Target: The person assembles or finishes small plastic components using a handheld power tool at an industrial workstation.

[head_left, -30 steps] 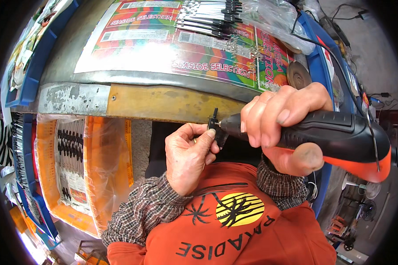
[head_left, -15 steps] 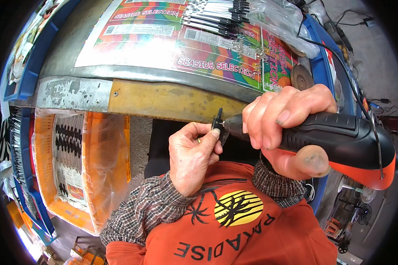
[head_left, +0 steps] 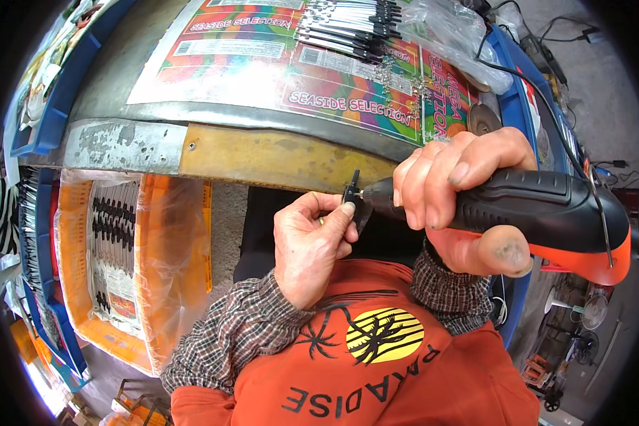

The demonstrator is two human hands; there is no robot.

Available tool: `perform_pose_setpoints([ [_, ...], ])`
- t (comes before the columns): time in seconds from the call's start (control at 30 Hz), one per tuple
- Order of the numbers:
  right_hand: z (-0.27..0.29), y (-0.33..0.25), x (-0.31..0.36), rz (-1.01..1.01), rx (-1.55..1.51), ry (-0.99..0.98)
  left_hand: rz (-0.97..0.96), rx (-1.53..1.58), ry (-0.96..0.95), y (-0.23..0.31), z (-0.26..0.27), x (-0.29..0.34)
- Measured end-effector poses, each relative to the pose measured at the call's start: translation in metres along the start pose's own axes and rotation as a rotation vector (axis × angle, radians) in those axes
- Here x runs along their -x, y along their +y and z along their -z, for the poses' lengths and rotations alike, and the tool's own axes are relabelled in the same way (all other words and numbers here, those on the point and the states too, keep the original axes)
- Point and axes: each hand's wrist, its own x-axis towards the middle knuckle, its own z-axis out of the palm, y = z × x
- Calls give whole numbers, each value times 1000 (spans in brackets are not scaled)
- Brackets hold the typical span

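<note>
My right hand [head_left: 468, 192] is wrapped round a black and orange electric screwdriver [head_left: 539, 202], held sideways with its nose pointing left. The tip meets a small black plastic part [head_left: 351, 190] just off the table's front edge. Thumb and fingers of my left hand [head_left: 312, 241] pinch that part, whose thin end sticks up above the thumb. How far the bit sits in the part is too small to tell. On the table, a row of slim black and silver pieces [head_left: 348, 28] lies at the back, with small loose metal bits [head_left: 405, 82] scattered beside it.
An orange crate [head_left: 145, 263] lined with plastic holds rows of similar pieces at my left. Blue bins [head_left: 57, 106] flank the table. A clear plastic bag [head_left: 447, 32] lies at the back right, and a black cable [head_left: 539, 82] runs down the right side. A round brown disc [head_left: 481, 119] sits near the screwdriver.
The screwdriver and my right hand have shifted slightly upward in the picture. My left hand keeps its pinch on the black part, the screwdriver tip still against it.
</note>
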Motion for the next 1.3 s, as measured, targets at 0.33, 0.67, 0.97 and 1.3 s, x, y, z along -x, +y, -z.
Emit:
perform_pose_setpoints([
  [0.33,1,-4,-4,-12,15,-123,-1,-2,8,-2,0,0],
  [0.67,6,-1,-8,-7,-30,-194,2,-2,15,-1,1,0],
  [0.97,-9,-3,-6,-62,109,-74,21,-56,51,2,-1,2],
  [1.3,-9,-1,-8,-70,68,-54,43,-94,62,5,-2,2],
])
